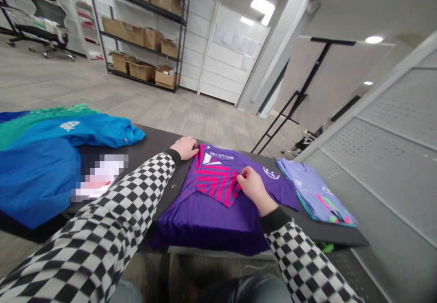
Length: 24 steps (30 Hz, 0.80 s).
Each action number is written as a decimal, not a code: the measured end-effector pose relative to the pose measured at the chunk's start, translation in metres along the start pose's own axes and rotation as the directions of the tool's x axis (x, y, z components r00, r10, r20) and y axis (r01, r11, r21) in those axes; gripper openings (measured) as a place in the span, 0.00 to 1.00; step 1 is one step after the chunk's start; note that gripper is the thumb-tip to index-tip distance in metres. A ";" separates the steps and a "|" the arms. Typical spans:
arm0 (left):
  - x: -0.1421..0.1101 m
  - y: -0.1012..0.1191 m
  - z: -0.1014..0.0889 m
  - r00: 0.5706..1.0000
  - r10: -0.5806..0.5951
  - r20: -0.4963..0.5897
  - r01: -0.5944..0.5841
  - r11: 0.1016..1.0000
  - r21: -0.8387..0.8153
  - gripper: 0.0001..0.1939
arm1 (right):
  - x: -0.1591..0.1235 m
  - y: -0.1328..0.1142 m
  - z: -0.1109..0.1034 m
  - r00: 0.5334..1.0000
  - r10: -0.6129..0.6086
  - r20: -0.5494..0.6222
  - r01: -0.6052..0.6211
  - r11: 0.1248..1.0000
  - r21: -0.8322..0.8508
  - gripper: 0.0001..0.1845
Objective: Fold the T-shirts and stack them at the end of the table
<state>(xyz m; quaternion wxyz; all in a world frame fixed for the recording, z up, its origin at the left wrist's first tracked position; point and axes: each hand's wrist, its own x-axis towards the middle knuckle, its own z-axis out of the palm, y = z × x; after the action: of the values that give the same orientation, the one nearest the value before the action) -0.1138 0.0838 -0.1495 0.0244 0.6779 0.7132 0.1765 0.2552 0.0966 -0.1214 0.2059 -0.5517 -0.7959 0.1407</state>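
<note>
**A pinch at the stripes**

We have a purple jersey with magenta stripes (211, 216) lying folded on the dark tabletop (153, 142), directly before us. Our right hand (254, 187) is narrowly pinched on the striped fabric – holding it – while our left hand (184, 148) rests loosely open, touching the jersey's top edge. A bright blue jacket (37, 175) lies left, a folded lavender jersey (316, 191) just right.
</note>
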 end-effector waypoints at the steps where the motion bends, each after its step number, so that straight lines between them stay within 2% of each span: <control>1: 0.000 0.001 0.001 1.000 -0.002 -0.007 0.002 1.000 -0.003 0.16 | -0.002 -0.001 -0.001 1.000 -0.007 -0.001 0.007 1.000 -0.022 0.06; 7: 0.000 0.006 0.002 0.997 -0.058 -0.047 0.058 0.998 -0.006 0.13 | -0.017 0.002 -0.001 0.999 0.029 0.020 -0.023 0.973 -0.232 0.01; 11: -0.002 0.007 -0.004 0.996 -0.086 -0.040 0.086 0.996 -0.003 0.12 | -0.024 0.010 0.004 0.998 -0.058 -0.021 0.049 0.957 -0.287 0.03; 14: -0.005 0.016 -0.011 0.995 -0.031 -0.094 0.033 0.999 0.021 0.15 | -0.027 0.016 0.008 0.995 -0.080 -0.052 0.061 0.953 -0.296 0.08; 17: -0.010 0.034 -0.012 0.986 0.107 -0.129 -0.111 0.994 -0.025 0.20 | -0.026 0.018 0.010 0.995 -0.077 -0.056 0.058 0.957 -0.286 0.15; 20: -0.019 0.054 -0.004 0.979 0.204 -0.015 -0.204 0.976 -0.076 0.26 | -0.026 0.014 0.006 0.997 -0.051 -0.050 0.035 0.957 -0.288 0.18; 22: -0.025 0.062 0.004 0.976 0.173 0.130 -0.166 0.984 -0.061 0.34 | -0.032 0.005 -0.001 0.997 -0.062 -0.052 0.045 0.957 -0.288 0.18; 24: -0.029 0.064 0.010 0.962 0.119 0.245 -0.113 0.993 -0.041 0.40 | -0.046 -0.005 -0.011 0.990 -0.128 -0.058 0.109 0.962 -0.252 0.19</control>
<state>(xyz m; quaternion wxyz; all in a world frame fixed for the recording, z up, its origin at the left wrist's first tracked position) -0.0469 0.0591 -0.1467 0.1115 0.7348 0.6614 0.1013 0.2708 0.0517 -0.1175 0.1728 -0.5294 -0.8306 0.0071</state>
